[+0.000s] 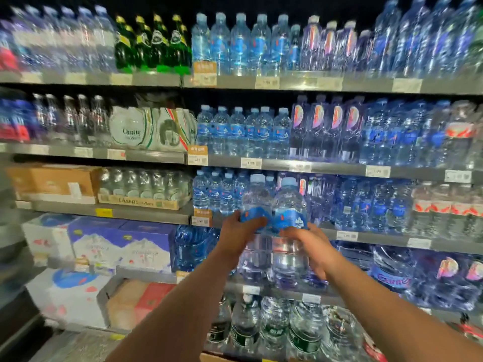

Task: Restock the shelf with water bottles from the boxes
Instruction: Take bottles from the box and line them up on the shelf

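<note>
Shelf (379, 239): stood packed with water bottles, just behind the two held ones.
Left bottle (257, 199): upright, touching the right bottle (290, 202); left hand (241, 235) fingers curled round its label.
Right bottle: upright; right hand (315, 248) fingers wrapped round its lower body.

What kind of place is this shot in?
Likely a supermarket drinks aisle: tiered shelves packed with bottled water, price tags along their edges, and cartons stacked lower left. The left hand and right hand each grip a water bottle.

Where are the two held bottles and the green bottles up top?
left bottle (257, 199), head view, clear shoulder above its blue label
right bottle (290, 202), head view, clear shoulder below the cap
green bottles (159, 53), head view, one bottle's body
</note>
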Available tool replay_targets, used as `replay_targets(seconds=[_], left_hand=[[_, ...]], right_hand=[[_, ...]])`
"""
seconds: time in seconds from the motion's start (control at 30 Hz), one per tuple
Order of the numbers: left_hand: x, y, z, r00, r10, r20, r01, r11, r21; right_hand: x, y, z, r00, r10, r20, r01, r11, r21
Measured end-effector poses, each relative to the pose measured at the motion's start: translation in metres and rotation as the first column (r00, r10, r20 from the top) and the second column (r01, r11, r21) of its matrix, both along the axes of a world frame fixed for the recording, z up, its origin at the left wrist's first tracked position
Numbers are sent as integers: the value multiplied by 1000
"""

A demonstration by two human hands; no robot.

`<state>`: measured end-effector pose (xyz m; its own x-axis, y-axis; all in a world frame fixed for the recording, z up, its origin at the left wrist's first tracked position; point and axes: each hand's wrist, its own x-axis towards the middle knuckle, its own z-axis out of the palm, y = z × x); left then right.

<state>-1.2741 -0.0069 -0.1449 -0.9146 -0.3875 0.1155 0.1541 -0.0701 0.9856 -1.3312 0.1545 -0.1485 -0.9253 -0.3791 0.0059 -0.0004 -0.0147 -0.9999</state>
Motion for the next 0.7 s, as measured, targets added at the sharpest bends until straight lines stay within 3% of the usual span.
replay_targets(seconds=[0.43,0.7], left_hand=[[-47,-42,48,994,68,-82,-75,994,-78],[-108,-65,77,963,209,-172,-236,959,-155]], right_hand=[[-54,-55,49,990,108,-94,-108,994,-1],[-128,-95,75,989,95,-115,-97,995,-12]])
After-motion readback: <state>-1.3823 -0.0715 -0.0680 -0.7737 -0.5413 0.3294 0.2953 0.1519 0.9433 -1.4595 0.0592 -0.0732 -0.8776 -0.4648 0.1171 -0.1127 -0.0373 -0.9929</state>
